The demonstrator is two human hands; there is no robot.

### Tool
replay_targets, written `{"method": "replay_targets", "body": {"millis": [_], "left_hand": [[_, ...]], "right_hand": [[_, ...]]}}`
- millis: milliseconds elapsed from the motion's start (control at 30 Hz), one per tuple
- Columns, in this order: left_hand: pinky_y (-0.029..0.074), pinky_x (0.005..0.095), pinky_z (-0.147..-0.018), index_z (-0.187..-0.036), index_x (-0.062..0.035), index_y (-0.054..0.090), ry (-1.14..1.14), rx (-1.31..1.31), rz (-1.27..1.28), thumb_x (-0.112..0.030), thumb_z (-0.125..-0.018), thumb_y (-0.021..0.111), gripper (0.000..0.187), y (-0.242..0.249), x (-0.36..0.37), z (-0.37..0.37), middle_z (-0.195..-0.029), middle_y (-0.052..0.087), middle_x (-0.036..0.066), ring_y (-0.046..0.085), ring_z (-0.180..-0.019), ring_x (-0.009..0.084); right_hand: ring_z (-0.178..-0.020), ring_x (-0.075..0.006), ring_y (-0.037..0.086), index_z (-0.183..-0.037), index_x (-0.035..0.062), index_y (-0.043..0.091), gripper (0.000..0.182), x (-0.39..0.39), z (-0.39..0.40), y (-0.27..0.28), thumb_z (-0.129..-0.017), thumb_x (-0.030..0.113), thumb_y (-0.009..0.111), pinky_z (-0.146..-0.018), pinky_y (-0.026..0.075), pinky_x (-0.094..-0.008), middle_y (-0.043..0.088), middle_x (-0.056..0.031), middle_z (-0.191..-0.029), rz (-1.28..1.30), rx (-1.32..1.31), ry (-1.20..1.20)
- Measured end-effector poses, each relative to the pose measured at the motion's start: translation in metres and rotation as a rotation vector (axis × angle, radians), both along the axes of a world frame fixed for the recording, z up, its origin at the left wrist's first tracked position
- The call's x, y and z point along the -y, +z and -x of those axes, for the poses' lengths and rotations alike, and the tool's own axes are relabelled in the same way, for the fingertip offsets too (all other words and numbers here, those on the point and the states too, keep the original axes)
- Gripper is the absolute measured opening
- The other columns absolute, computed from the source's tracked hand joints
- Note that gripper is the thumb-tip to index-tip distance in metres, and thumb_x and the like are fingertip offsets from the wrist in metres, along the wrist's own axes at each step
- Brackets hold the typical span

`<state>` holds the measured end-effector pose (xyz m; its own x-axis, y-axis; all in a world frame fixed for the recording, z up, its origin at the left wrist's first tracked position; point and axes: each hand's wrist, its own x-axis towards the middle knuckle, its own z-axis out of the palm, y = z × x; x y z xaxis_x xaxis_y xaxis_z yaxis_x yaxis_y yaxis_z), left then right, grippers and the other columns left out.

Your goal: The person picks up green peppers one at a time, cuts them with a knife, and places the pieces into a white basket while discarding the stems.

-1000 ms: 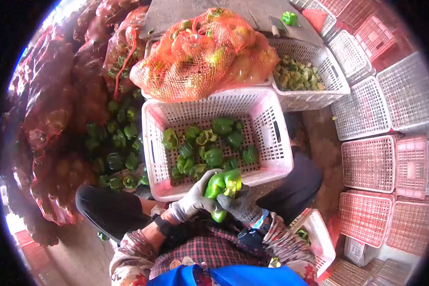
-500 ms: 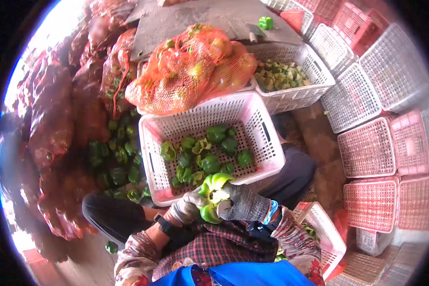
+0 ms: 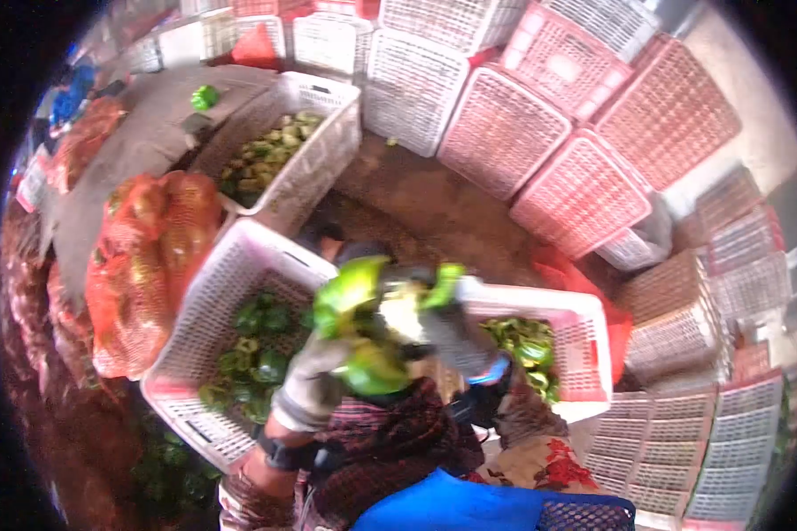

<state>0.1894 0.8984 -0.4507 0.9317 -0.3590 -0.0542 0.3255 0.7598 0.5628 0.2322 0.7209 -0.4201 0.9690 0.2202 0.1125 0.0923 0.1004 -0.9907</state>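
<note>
My left hand (image 3: 310,376), in a pale glove, is wrapped round a split green bell pepper (image 3: 350,296), held up in front of my body. My right hand (image 3: 460,336), in a dark grey glove, is closed beside it at the pepper's open side. A green pepper piece (image 3: 444,281) sticks up from the right fingers, and the pale seed core (image 3: 403,310) shows between the hands. Motion blur hides the exact fingertips. Below and to the left, a white plastic crate (image 3: 173,376) holds several green peppers (image 3: 270,367). Another crate (image 3: 598,350) on the right holds green pepper pieces (image 3: 527,345).
An orange mesh sack (image 3: 137,274) of peppers lies left of the near crate. Behind it a white crate (image 3: 332,111) holds pale-green scraps (image 3: 279,150). Red and white crates (image 3: 505,128) are stacked along the back and right. A lone green pepper (image 3: 205,97) sits on the grey board.
My view has swung to the right, bringing the right-hand crate into fuller sight. Both hands have risen with the pepper, and a green piece now stands apart at my right hand.
</note>
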Motion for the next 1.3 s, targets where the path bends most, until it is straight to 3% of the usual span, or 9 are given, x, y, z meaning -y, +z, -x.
{"method": "replay_targets", "body": {"millis": [167, 300, 467, 600, 733, 867, 967, 1133, 1300], "left_hand": [[0.040, 0.0346, -0.098, -0.137, 0.0020, 0.032, -0.112, 0.073, -0.304, -0.013, -0.087, 0.060, 0.059, -0.032, 0.126, -0.026, -0.128, 0.049, 0.015, 0.052, -0.111, 0.0201], [0.046, 0.0289, -0.088, -0.133, 0.0020, 0.038, 0.025, -0.084, -0.277, -0.010, -0.088, 0.060, 0.051, -0.029, 0.050, -0.013, -0.120, 0.054, 0.010, 0.054, -0.104, 0.0166], [0.050, 0.0309, -0.082, -0.122, -0.0042, 0.052, 0.681, -0.003, -0.960, -0.014, -0.092, 0.051, 0.032, -0.041, -0.120, 0.068, -0.108, 0.060, 0.007, 0.059, -0.096, 0.0177], [0.051, 0.0325, -0.070, -0.122, -0.0052, 0.051, 1.062, -0.550, -0.407, -0.017, -0.091, 0.051, 0.033, -0.055, -0.190, 0.178, -0.101, 0.061, 0.007, 0.059, -0.088, 0.0176], [0.048, 0.0350, -0.082, -0.114, -0.0039, 0.054, 1.250, -0.364, -0.042, -0.017, -0.091, 0.052, 0.026, -0.109, -0.245, 0.274, -0.103, 0.061, 0.008, 0.058, -0.092, 0.0201], [0.041, 0.0267, -0.063, -0.083, -0.0119, 0.049, 1.479, -0.464, -0.009, -0.018, -0.094, 0.047, 0.013, -0.077, -0.269, 0.278, -0.078, 0.047, 0.001, 0.047, -0.071, 0.0128], [0.048, 0.0326, -0.069, -0.105, -0.0113, 0.056, 1.632, -0.636, -0.286, -0.021, -0.090, 0.055, 0.018, -0.123, -0.316, 0.322, -0.093, 0.061, 0.003, 0.058, -0.077, 0.0167], [0.050, 0.0337, -0.074, -0.113, -0.0078, 0.057, 1.484, -0.982, -0.632, -0.016, -0.087, 0.055, 0.028, -0.159, -0.350, 0.330, -0.099, 0.063, 0.008, 0.061, -0.082, 0.0209], [0.046, 0.0392, -0.088, -0.121, -0.0083, 0.052, 0.634, -1.328, -1.531, -0.030, -0.077, 0.063, 0.050, -0.281, -0.327, 0.315, -0.110, 0.058, 0.019, 0.055, -0.104, 0.0335]], "right_hand": [[-0.075, -0.0138, 0.054, -0.107, 0.0041, 0.057, 0.030, 0.149, 0.008, -0.004, -0.090, 0.029, 0.055, -0.058, 0.043, -0.0286, 0.058, -0.0059, -0.092, 0.289, 0.043, -0.472], [-0.057, -0.0065, 0.050, -0.099, 0.0083, 0.061, 0.020, 0.178, 0.006, -0.023, -0.088, 0.025, 0.062, -0.045, 0.038, -0.0221, 0.059, 0.0010, -0.078, 0.068, -0.036, -0.702], [-0.059, -0.0197, 0.060, -0.103, 0.0052, 0.056, 0.033, 0.043, -0.022, -0.045, -0.087, 0.034, 0.061, -0.050, 0.049, -0.0339, 0.061, -0.0078, -0.079, 0.202, -0.318, 0.058], [-0.048, -0.0091, 0.049, -0.107, 0.0025, 0.055, 0.036, -0.091, -0.002, -0.056, -0.086, 0.030, 0.065, -0.042, 0.039, -0.0234, 0.058, -0.0003, -0.070, 0.219, -0.420, 0.534], [-0.064, -0.0124, 0.058, -0.111, 0.0034, 0.055, 0.037, -0.146, -0.046, -0.084, -0.085, 0.028, 0.064, -0.052, 0.046, -0.0278, 0.061, -0.0034, -0.081, 0.376, -0.238, 0.600], [-0.060, -0.0133, 0.056, -0.108, 0.0031, 0.057, 0.037, -0.197, -0.142, -0.030, -0.085, 0.031, 0.064, -0.052, 0.045, -0.0285, 0.062, -0.0056, -0.085, 0.254, 0.003, 0.528], [-0.056, -0.0140, 0.055, -0.106, 0.0030, 0.059, 0.037, -0.231, -0.201, -0.011, -0.084, 0.033, 0.063, -0.051, 0.044, -0.0290, 0.063, -0.0072, -0.088, 0.134, 0.033, 0.692], [-0.038, -0.0109, 0.044, -0.101, 0.0051, 0.060, 0.029, -0.266, -0.126, -0.101, -0.088, 0.030, 0.058, -0.033, 0.032, -0.0256, 0.065, -0.0066, -0.086, 0.320, 0.054, 0.390], [-0.038, -0.0089, 0.041, -0.092, 0.0058, 0.058, 0.021, -0.272, -0.021, -0.182, -0.088, 0.026, 0.060, -0.033, 0.031, -0.0242, 0.061, -0.0039, -0.074, 0.587, -0.332, 0.450]]}}
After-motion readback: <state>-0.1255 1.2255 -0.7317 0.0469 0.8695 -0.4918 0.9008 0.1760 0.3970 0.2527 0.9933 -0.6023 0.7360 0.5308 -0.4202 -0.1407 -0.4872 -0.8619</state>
